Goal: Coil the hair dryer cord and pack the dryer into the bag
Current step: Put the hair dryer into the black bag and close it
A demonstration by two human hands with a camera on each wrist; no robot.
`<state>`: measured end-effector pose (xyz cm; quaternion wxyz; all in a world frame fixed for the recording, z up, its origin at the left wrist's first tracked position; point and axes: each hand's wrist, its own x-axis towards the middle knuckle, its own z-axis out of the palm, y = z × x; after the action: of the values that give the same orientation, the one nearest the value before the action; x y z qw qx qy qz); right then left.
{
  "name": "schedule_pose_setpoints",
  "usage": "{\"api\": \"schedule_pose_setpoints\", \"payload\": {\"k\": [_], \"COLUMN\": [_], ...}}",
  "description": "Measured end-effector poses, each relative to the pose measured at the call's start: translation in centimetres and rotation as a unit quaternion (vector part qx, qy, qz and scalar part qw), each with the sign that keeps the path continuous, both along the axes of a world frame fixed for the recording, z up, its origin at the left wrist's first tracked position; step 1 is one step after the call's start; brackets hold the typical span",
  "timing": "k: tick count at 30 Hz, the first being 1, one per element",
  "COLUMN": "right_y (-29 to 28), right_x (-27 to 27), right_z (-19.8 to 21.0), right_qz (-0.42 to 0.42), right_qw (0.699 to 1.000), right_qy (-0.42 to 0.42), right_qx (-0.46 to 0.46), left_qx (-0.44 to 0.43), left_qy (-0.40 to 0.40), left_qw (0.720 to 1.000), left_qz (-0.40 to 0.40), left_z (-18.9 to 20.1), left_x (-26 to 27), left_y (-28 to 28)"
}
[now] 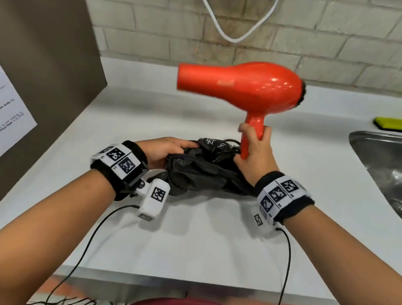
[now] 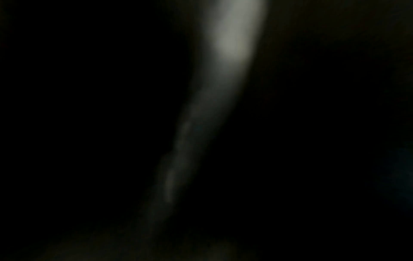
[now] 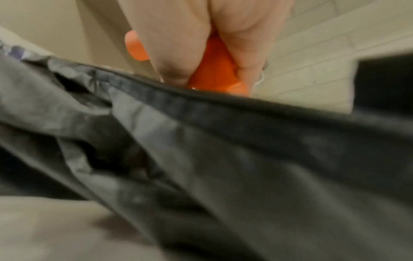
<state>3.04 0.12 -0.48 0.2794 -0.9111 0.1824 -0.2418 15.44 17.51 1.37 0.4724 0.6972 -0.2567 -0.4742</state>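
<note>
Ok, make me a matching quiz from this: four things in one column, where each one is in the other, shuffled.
1. dryer
2. bag
3. sponge
4. sink

a. behind the sink
b. held up by its handle in the right hand
c. set in the counter, at right
d. lying on the counter, gripped by the left hand

Pairs: 1-b, 2-d, 3-a, 4-c

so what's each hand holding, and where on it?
Right hand grips the orange hair dryer by its handle. Left hand holds the black bag at its left edge.
</note>
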Motion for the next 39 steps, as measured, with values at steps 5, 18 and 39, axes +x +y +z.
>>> {"api": "schedule_pose_setpoints", "payload": {"k": [5,18,39], "right_y": [-1.0,-2.0,-2.0], "right_x": [-0.1,0.6,2.2], "right_z": [-1.1,-0.9,0.1], "right_qz": [0.061,0.052,0.068], "right_qw": [0.986,0.983,0.974], "right_qy": [0.11,0.119,0.082], "right_qx": [-0.111,-0.126,-0.202], "left_qx": [0.052,0.094,-0.051], "left_qy": [-0.054,-0.204,-0.483], "left_qw": [0.997,0.965,0.823], "left_qz": [0.034,0.131,0.294], "left_z": [-0.5,1.3,5.0], "left_x": [2.2,5.3,6.4], "left_y": [0.7,0.9,-1.7]}}
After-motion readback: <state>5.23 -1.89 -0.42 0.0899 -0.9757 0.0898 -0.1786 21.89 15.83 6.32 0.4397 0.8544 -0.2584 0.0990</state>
